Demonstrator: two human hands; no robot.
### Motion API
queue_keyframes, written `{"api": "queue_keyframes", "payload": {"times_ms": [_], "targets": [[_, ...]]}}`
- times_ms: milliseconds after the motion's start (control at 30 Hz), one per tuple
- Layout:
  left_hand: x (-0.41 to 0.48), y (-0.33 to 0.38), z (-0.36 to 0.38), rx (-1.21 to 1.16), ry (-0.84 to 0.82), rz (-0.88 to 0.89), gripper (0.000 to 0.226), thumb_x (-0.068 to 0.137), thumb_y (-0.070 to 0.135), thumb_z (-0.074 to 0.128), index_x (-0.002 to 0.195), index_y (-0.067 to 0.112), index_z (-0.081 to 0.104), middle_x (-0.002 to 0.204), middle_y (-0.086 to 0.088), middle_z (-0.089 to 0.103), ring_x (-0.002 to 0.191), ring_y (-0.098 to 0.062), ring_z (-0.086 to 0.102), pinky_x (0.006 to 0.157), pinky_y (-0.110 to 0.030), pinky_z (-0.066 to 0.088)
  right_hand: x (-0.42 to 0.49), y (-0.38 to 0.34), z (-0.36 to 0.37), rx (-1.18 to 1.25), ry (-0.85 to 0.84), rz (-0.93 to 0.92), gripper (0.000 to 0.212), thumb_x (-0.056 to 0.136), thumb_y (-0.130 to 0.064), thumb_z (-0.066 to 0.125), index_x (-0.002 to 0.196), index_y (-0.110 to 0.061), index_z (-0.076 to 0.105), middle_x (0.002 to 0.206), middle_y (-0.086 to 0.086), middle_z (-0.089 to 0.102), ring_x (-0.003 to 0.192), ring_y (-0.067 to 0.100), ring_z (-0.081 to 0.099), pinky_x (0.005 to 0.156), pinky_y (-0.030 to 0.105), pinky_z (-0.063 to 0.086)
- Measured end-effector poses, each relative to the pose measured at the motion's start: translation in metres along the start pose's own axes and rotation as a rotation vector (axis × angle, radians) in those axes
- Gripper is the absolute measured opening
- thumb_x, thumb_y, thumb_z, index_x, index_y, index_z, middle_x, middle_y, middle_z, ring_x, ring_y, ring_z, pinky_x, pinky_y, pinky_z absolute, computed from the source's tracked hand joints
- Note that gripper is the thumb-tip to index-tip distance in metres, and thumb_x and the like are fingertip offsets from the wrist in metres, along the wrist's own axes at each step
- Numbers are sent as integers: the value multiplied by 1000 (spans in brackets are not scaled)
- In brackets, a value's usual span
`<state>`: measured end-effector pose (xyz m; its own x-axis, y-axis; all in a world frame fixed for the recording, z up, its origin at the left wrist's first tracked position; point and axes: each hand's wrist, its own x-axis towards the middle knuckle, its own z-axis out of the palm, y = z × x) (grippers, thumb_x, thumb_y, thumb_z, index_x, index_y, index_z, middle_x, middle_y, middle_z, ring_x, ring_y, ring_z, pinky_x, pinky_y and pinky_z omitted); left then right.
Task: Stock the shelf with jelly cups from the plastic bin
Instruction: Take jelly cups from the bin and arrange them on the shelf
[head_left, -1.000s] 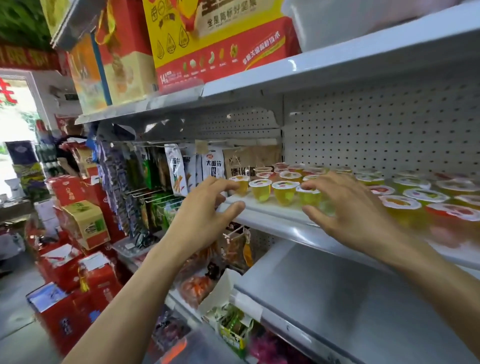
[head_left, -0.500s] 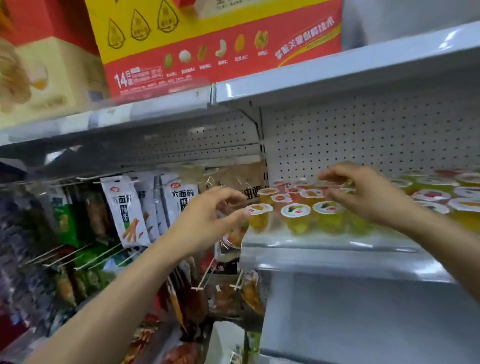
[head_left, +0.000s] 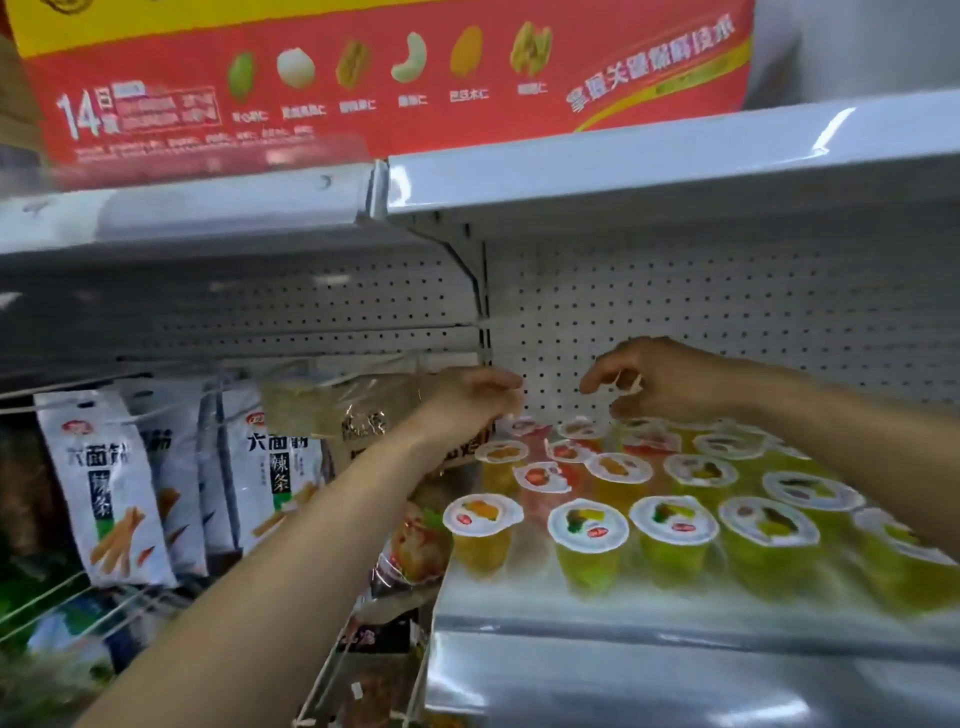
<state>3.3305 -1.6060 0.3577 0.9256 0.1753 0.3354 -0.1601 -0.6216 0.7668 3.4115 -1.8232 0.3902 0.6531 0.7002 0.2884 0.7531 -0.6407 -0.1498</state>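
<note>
A: Why reach so deep into the shelf (head_left: 623, 631)?
B: Probably tidying the rear row, twelve o'clock of the front jelly cups (head_left: 587, 540), which are clear tapered plastic with glossy peel lids.
A: Each grip?
B: The left hand (head_left: 467, 402) and right hand (head_left: 667, 379) curl over rear cups; holding anything, I cannot tell.

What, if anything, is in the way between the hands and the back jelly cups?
Nothing visible. The left hand and right hand reach past the front jelly cups and hover right above the back jelly cups by the pegboard wall. The upper shelf sits well above them.
</note>
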Motion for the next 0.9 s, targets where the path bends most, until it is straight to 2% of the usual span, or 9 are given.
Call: {"api": "queue_keyframes", "payload": {"times_ms": [67,167,267,367,433,533,667,767,900], "targets": [[25,-8,5,68,-39,-43,30,88,22,69,118,24,68,123,10,62,108,-6,56,99,-21,42,21,3,5,-43,-90,-3,41,86,-16,70,122,-35,62,129,-10,51,108,6,46,89,21,41],[52,-21,14,249,-169,-86,40,83,32,75,122,27,66,127,12,56,110,-5,48,92,-19,35,49,7,15,-64,-242,5,51,81,-15,75,124,-36,60,139,-10,48,123,10,46,98,24,41],[68,-29,20,354,-224,-78,52,74,39,81,122,27,66,129,8,60,111,-7,57,100,-25,45,68,12,24,-33,-388,35,59,74,-16,82,123,-41,59,140,-8,47,124,14,47,98,29,46],[74,-31,21,350,-248,-76,60,67,42,85,121,24,67,125,5,66,107,-9,63,99,-32,51,78,16,30,-3,-456,18,56,73,-18,83,116,-45,61,134,-8,53,119,15,52,100,35,48],[76,-31,18,358,-257,-56,65,62,48,85,119,24,69,122,7,67,105,-8,64,98,-31,51,80,18,32,45,-463,14,52,71,-15,84,108,-45,62,127,-8,56,112,13,55,97,33,50],[79,-35,13,377,-248,-56,61,66,41,86,120,19,69,122,5,67,105,-8,63,97,-27,50,80,19,35,92,-421,6,48,70,-13,84,103,-39,63,120,-7,58,108,13,57,96,34,51],[78,-40,8,342,-223,-51,48,74,28,83,117,13,70,121,1,67,106,-10,62,95,-25,50,83,22,46,108,-311,-8,41,77,-8,78,108,-30,64,118,-1,60,106,13,58,94,33,52],[80,-43,7,331,-224,-58,46,72,29,84,114,14,72,116,2,68,103,-10,63,93,-26,51,86,26,51,106,-273,-11,37,80,-7,75,107,-30,66,115,-4,61,103,12,58,93,30,51],[86,-48,8,360,-211,-39,41,68,30,86,104,15,76,109,2,72,99,-10,64,91,-28,54,84,25,51,130,-268,-5,32,83,-6,72,109,-23,68,107,-10,59,97,7,54,83,22,46]]}}
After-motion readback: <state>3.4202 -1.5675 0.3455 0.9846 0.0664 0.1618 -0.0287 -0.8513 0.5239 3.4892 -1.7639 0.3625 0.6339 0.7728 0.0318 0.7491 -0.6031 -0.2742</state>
